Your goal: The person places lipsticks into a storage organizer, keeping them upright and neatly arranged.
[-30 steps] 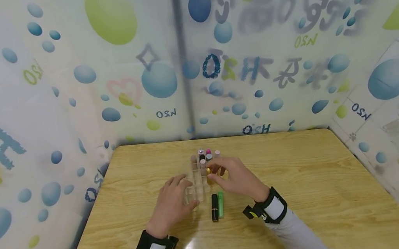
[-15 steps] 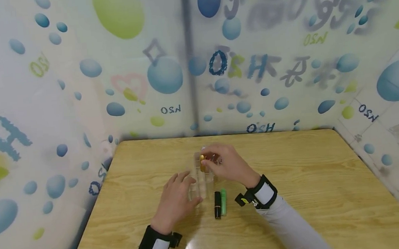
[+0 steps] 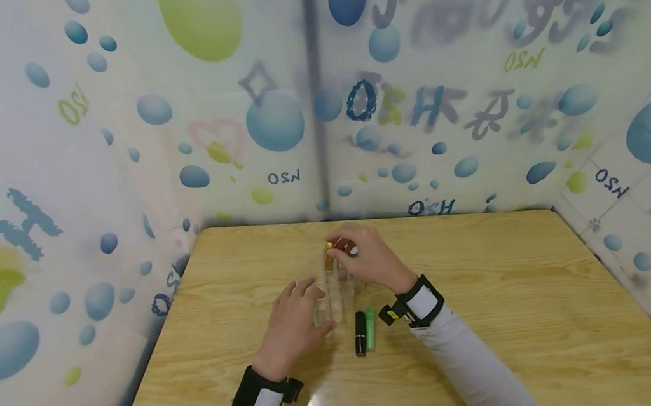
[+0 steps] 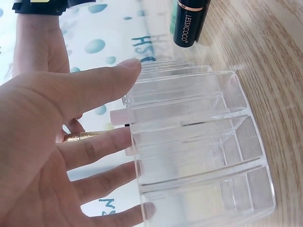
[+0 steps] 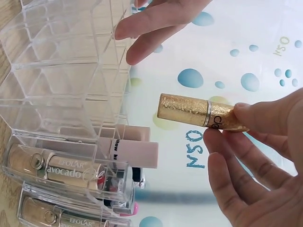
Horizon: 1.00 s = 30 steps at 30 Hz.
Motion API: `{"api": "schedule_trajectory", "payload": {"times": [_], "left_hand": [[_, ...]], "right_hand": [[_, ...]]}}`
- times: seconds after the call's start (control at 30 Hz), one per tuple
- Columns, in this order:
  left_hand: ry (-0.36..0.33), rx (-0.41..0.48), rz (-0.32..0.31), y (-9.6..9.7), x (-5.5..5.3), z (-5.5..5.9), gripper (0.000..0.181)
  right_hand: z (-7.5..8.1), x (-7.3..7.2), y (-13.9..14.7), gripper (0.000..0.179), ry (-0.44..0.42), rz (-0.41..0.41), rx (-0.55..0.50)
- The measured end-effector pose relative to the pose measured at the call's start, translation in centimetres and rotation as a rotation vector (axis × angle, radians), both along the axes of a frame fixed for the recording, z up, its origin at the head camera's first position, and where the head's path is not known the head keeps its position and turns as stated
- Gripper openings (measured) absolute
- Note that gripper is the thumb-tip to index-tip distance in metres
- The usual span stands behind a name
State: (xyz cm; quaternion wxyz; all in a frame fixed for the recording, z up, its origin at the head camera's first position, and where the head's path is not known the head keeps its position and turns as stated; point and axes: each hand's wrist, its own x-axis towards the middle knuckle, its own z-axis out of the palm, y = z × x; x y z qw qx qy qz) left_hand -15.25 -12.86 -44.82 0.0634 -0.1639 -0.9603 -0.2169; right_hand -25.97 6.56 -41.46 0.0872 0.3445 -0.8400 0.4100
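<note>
My right hand (image 3: 371, 258) pinches a gold glittery lipstick tube (image 5: 183, 109) between thumb and fingers, above the far end of a clear plastic lipstick organizer (image 4: 208, 177). In the right wrist view the tube is apart from the organizer. My left hand (image 3: 293, 323) rests its fingertips and thumb on the organizer's near part, fingers fairly straight and spread. Bare compartments show beside it in the left wrist view. At the other end, a pale pink tube (image 5: 142, 153) and clear-cased tubes labelled avocado (image 5: 66, 168) stand in the organizer; my right hand hides them in the head view.
A black lipstick tube (image 3: 360, 334) and a green tube (image 3: 370, 330) lie side by side on the wooden table (image 3: 484, 318), near the organizer's closer end. A patterned wall (image 3: 255, 189) stands behind the table's back edge.
My right hand has carried the gold lipstick tube away from me, from the organizer's middle to over its far end. My left hand stays on the organizer. The head view has shifted slightly.
</note>
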Motion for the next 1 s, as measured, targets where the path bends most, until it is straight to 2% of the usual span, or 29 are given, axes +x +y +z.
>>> {"api": "schedule_trajectory", "payload": {"times": [0.3,0.5,1.0], "left_hand": [[-0.013,-0.005,0.008,-0.1,-0.2,0.1,0.050],[-0.029,-0.006,0.007,0.0,-0.1,0.0,0.051],[-0.009,0.003,0.006,0.0,0.1,0.0,0.050]], "right_hand": [[-0.2,-0.7,-0.4,0.021,0.015,-0.003,0.054],[-1.1,-1.2,-0.5,0.018,0.021,0.001,0.077],[-2.9,-1.5,-0.6,0.017,-0.028,0.007,0.129]]}}
